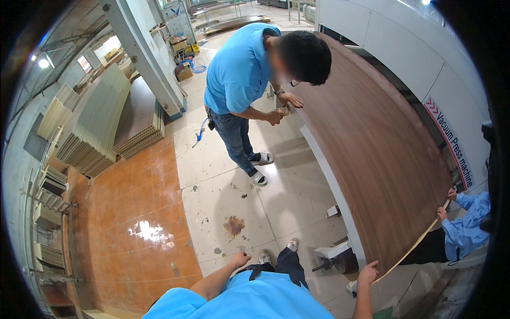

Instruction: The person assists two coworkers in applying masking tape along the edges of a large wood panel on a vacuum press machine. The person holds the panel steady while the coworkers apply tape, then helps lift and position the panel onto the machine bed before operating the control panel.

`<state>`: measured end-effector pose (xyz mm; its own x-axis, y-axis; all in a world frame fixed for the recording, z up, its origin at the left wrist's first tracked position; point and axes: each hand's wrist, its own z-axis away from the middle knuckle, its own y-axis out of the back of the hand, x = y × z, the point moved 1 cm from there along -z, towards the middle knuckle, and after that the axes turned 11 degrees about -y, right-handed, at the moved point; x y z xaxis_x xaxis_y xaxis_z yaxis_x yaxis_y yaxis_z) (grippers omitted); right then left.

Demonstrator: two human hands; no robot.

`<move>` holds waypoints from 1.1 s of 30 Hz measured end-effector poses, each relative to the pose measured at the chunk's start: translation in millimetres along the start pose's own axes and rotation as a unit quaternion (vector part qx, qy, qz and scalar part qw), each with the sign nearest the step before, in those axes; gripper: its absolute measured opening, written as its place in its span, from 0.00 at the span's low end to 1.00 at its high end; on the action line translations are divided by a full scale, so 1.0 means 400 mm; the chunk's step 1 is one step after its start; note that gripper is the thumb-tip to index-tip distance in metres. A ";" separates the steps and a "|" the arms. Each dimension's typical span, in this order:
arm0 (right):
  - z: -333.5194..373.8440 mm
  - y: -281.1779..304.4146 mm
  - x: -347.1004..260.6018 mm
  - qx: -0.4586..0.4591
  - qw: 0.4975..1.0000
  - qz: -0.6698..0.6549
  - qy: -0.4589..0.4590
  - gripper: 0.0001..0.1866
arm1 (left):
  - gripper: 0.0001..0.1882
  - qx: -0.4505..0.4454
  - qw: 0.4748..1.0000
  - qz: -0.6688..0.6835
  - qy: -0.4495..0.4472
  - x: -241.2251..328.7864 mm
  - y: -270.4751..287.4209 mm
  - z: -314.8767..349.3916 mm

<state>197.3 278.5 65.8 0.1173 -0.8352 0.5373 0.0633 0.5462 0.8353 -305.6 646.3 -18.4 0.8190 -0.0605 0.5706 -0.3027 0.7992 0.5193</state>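
My right hand (367,272) is closed at the near corner of a long brown wood-grain sheet (372,138), where a thin tan strip (411,247) ends. Its index finger lies over the sheet's edge; the other fingers are partly hidden. From there the strip runs along the sheet's near end to another person's hands (442,212) at the right. Away from the sheet, my left hand (240,259) hangs over the floor with its fingers curled and nothing visible in them.
Across from me, a person in blue (234,69) bends over the sheet's left edge, one hand flat on it, the other holding something small and tan. A white press machine (409,48) stands along the right. Stacked boards (95,122) are at the left, beside an orange floor (138,212).
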 end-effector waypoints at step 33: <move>0.015 0.023 -0.009 -0.012 1.000 0.005 -0.022 0.34 | 0.26 -0.039 0.999 0.010 0.019 0.016 0.016 0.006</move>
<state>191.6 286.1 72.5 0.0736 -0.8318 0.5502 0.0871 0.5549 0.8273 -303.2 649.6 -9.9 0.8312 -0.0222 0.5556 -0.2817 0.8446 0.4552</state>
